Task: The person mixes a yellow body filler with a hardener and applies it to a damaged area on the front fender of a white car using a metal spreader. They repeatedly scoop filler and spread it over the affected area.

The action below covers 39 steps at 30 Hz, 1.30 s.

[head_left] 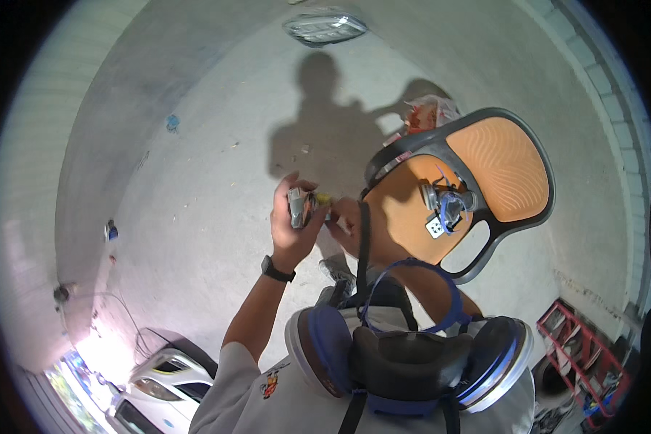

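My left hand [286, 231] holds a small silvery handheld item [299, 207] with dark and yellow parts, fingers wrapped around it. My right hand [346, 228] is at the item's right side, fingers bent and partly hidden; whether it grips the item I cannot tell. A black strap [364, 239] hangs beside my right hand. To the right, an orange chair [394, 224] with black frame holds a respirator [450, 205] with blue straps and a white rectangular piece [434, 228]. Another respirator [405, 362] with large side filters hangs at my chest.
A plastic bag [430, 112] lies behind the chair. A plastic-wrapped item [324, 29] is at the top, a small blue scrap [172, 123] on the left floor. A white vehicle [155, 390] with cables is at lower left, a red metal rack [571, 347] at lower right.
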{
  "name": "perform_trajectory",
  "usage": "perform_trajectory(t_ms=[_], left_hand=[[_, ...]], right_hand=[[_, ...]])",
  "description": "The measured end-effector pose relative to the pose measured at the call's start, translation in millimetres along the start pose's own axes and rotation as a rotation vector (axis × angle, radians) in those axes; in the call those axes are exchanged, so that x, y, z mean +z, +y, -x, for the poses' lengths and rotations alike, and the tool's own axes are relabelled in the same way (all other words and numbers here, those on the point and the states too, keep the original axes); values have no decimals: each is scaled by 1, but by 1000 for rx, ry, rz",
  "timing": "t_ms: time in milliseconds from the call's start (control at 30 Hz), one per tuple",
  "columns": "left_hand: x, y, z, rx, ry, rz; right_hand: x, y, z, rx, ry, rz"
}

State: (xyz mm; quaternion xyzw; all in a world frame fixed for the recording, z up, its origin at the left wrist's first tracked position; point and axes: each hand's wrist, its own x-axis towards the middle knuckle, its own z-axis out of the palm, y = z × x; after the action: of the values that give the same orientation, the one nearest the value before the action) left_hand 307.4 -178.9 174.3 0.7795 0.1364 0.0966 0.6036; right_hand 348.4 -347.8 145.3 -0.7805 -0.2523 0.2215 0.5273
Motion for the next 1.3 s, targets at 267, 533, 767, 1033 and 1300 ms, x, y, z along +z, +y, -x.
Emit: perform_trajectory(t_ms=[267,533,767,1033,1300], left_hand=[[-190,21,121,497,529,-264],[-296,80,267,569,967,-345],[-341,93,374,524,1092,-509],[-315,81,380,315,1016,-662],[-266,68,344,117,853,-881]], right_hand=[[123,-130,28,-332,-65,-100],[262,-232,73,-664,-357,-128],[312,-304,113,-739,-500,-263],[287,-337,109,-1196,-342,63],[251,-314,93,-1215,-403,516]])
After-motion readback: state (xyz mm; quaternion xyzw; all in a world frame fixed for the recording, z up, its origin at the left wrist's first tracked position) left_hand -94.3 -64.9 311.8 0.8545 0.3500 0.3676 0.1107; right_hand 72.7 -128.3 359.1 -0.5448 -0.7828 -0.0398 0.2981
